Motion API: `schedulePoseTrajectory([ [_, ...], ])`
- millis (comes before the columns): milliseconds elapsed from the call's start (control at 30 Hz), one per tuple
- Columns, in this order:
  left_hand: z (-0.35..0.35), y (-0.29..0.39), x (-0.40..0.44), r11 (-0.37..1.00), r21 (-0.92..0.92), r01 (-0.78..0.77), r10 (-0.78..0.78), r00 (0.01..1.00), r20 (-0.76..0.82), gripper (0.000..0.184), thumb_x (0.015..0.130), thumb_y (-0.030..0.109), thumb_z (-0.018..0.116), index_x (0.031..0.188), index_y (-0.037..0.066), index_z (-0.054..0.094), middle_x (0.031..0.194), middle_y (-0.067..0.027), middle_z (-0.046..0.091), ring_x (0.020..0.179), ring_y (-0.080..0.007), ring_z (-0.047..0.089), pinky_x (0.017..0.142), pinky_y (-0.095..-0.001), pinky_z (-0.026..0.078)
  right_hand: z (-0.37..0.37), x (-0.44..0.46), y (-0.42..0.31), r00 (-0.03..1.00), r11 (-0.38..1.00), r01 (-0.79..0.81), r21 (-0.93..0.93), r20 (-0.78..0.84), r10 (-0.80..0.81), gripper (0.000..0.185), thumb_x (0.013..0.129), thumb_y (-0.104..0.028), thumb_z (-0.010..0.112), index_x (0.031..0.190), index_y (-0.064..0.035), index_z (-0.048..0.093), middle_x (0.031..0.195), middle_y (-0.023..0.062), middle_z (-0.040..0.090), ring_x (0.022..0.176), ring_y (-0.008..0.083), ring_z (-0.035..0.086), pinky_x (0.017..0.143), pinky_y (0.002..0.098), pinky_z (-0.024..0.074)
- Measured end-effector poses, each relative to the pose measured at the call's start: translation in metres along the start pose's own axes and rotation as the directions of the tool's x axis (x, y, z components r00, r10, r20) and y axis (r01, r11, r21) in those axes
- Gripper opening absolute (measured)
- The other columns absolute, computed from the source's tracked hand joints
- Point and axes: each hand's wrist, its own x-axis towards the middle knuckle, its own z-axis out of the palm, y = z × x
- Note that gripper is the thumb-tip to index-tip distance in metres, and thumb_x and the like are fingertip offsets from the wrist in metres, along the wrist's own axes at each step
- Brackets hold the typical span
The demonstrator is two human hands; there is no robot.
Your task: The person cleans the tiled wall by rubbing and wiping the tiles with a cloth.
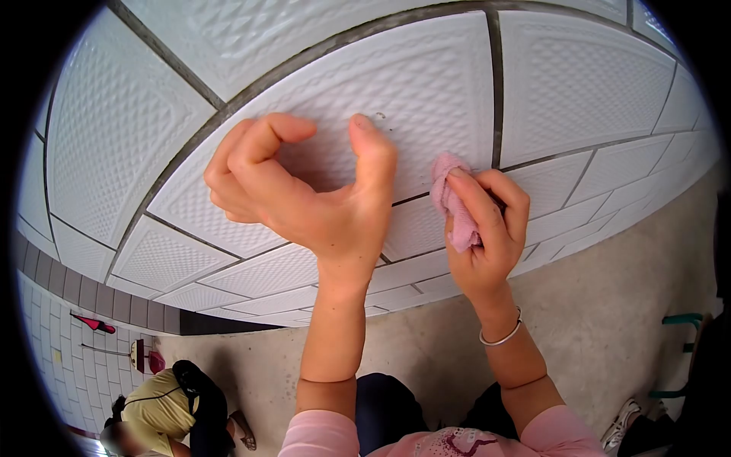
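My left hand (304, 186) is raised in front of the white textured wall tiles (411, 68). Its fingers curl toward the thumb with a wide gap between them, and nothing is in it. To its right, my right hand (491, 236) grips a crumpled pink cloth (451, 198) close against the wall, near a dark grout line (497, 91). Whether the cloth presses on the tile I cannot tell. A few small dark specks (381, 116) show on the tile near my left thumb.
A bent-over person in a yellow top (164, 404) is at the lower left. Beyond are a grey tile band (76, 289) and a red-handled item (93, 324) by the far wall. Concrete floor (601, 305) lies below; a green-framed seat (681, 320) and someone's shoe (622, 423) are at right.
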Motion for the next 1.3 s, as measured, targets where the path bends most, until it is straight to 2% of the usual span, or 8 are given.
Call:
schedulePoseTrajectory([
  [233, 0.001, 0.001, 0.002, 0.999, 0.035, -0.040, 0.041, 0.999, -0.008, 0.031, 0.073, 0.007, 0.072, 0.092, 0.009, 0.048, 0.096, -0.0038, 0.044, 0.091, -0.0179, 0.038, 0.070, -0.0279, 0.033, -0.001, 0.001, 0.000, 1.000, 1.000, -0.012, 0.018, 0.007, 0.011, 0.042, 0.071, 0.005, 0.069, 0.111, -0.0091, 0.072, 0.103, 0.0043, 0.059, 0.088, 0.0199, 0.054, 0.071, 0.0303, 0.0455],
  [400, -0.002, -0.001, -0.001, 0.999, -0.027, 0.029, -0.029, 0.999, 0.019, 0.032, 0.073, 0.007, 0.073, 0.090, 0.009, 0.046, 0.097, -0.0035, 0.044, 0.092, -0.0180, 0.037, 0.071, -0.0289, 0.033, -0.002, 0.000, 0.001, 1.000, 1.000, -0.018, 0.025, 0.013, 0.017, 0.043, 0.071, 0.005, 0.069, 0.111, -0.0095, 0.072, 0.103, 0.0037, 0.059, 0.087, 0.0198, 0.054, 0.071, 0.0300, 0.0455],
  [733, -0.005, -0.007, 0.000, 0.999, -0.016, -0.051, 0.051, 0.998, 0.027, 0.032, 0.075, 0.009, 0.074, 0.095, 0.007, 0.050, 0.099, -0.0039, 0.048, 0.096, -0.0192, 0.039, 0.073, -0.0293, 0.034, -0.003, 0.001, 0.004, 1.000, 0.999, -0.010, 0.046, 0.028, 0.008, 0.042, 0.072, 0.005, 0.069, 0.111, -0.0097, 0.072, 0.103, 0.0038, 0.058, 0.087, 0.0192, 0.054, 0.070, 0.0294, 0.0457],
  [833, -0.011, -0.014, 0.005, 0.990, -0.008, -0.144, 0.144, 0.989, 0.037, 0.027, 0.075, 0.005, 0.075, 0.097, 0.006, 0.060, 0.098, -0.0046, 0.053, 0.096, -0.0187, 0.043, 0.073, -0.0290, 0.035, -0.003, 0.002, 0.008, 1.000, 0.997, -0.007, 0.073, 0.029, 0.005, 0.041, 0.072, 0.006, 0.069, 0.110, -0.0101, 0.072, 0.102, 0.0037, 0.056, 0.085, 0.0185, 0.054, 0.068, 0.0287, 0.0458],
  [900, -0.020, -0.029, 0.012, 0.907, -0.057, -0.417, 0.421, 0.899, 0.125, 0.022, 0.075, 0.002, 0.077, 0.094, 0.008, 0.069, 0.094, -0.0033, 0.057, 0.089, -0.0169, 0.048, 0.073, -0.0278, 0.035, -0.002, 0.003, 0.009, 1.000, 0.996, -0.012, 0.092, 0.020, 0.010, 0.041, 0.073, 0.007, 0.070, 0.110, -0.0104, 0.072, 0.101, 0.0036, 0.056, 0.085, 0.0180, 0.054, 0.067, 0.0284, 0.0457],
  [933, -0.008, -0.032, 0.012, 0.902, -0.060, -0.427, 0.426, 0.904, -0.033, 0.023, 0.068, 0.006, 0.076, 0.087, 0.018, 0.075, 0.084, 0.0036, 0.059, 0.074, -0.0132, 0.044, 0.064, -0.0253, 0.032, -0.003, 0.004, 0.008, 1.000, 0.996, -0.004, 0.084, 0.017, 0.002, 0.040, 0.073, 0.007, 0.070, 0.110, -0.0106, 0.072, 0.101, 0.0037, 0.055, 0.084, 0.0177, 0.054, 0.066, 0.0282, 0.0457],
  [1033, -0.012, -0.043, 0.019, 0.851, -0.068, -0.521, 0.524, 0.851, 0.040, 0.032, 0.061, 0.008, 0.075, 0.090, 0.020, 0.076, 0.084, 0.0049, 0.058, 0.072, -0.0126, 0.043, 0.062, -0.0258, 0.032, -0.001, 0.003, 0.008, 1.000, 0.997, 0.007, 0.078, 0.006, -0.008, 0.040, 0.074, 0.007, 0.070, 0.109, -0.0108, 0.072, 0.101, 0.0036, 0.055, 0.084, 0.0173, 0.054, 0.065, 0.0278, 0.0457],
  [1300, -0.015, -0.053, 0.026, 0.734, 0.029, -0.678, 0.677, 0.735, 0.040, 0.041, 0.054, 0.016, 0.071, 0.094, 0.024, 0.078, 0.087, 0.0058, 0.060, 0.072, -0.0126, 0.047, 0.061, -0.0253, 0.035, 0.000, 0.003, 0.012, 0.999, 0.998, 0.040, 0.057, 0.004, -0.041, 0.039, 0.073, 0.005, 0.072, 0.109, -0.0108, 0.072, 0.100, 0.0030, 0.054, 0.082, 0.0169, 0.053, 0.065, 0.0277, 0.0453],
])
